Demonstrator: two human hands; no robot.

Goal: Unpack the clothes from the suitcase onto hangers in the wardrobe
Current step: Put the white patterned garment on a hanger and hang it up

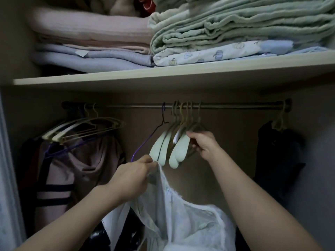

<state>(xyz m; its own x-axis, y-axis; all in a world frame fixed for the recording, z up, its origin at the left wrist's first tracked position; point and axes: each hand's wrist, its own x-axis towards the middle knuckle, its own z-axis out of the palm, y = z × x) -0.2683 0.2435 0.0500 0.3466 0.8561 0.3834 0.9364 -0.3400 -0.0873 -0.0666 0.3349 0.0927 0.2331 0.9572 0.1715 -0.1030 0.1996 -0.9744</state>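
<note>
Left hand [133,175] pinches the white garment [181,214] below the rail [226,106]. Right hand [203,143], fingers curled on the pale green hangers [178,150] (bunched), should lift one off cleanly.

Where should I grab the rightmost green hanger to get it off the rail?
Take the hanger at its neck just under the hook, coming from the right, where the right hand already is. Its padded arm hangs steeply and other hangers crowd its left.

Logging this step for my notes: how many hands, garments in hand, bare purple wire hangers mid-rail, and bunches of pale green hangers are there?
Hands: 2, left hand and right hand
white garment, in hand: 1
purple wire hanger, mid-rail: 1
pale green hanger bunch: 1
Total: 5
</note>
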